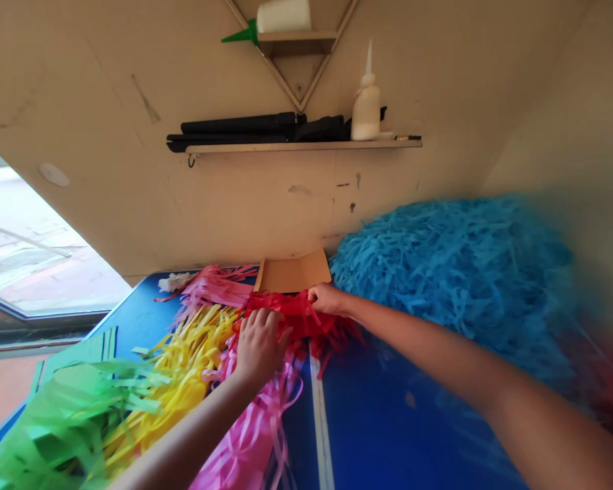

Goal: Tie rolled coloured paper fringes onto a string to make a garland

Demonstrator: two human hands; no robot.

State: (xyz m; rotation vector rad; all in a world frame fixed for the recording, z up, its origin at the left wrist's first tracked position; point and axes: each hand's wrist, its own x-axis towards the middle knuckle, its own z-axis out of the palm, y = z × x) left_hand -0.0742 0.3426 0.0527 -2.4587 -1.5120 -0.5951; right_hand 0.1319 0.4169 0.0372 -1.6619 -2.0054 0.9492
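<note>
A bundle of red fringed paper (296, 314) lies at the back middle of the blue table. My right hand (325, 299) is closed on the upper edge of this red fringe, fingers pinched together. Over the left end of the red fringe rests my left hand (260, 340), palm down, with fingers stretched out and the thumb apart. Pink fringed paper (245, 442) lies below that hand and under its forearm. Just left of it, yellow fringed paper (197, 340) spreads in loose strips. Behind the red fringe stands an open cardboard piece (291, 273), touching it or nearly so.
Green fringed paper (76, 408) covers the table's near left. A large blue fringe heap (454, 265) stands at the right. More pink fringe (217, 289) lies at the back left. The wall shelf (306, 145) holds a white bottle (366, 112) and black items. A white divider (321, 422) crosses the table (378, 422).
</note>
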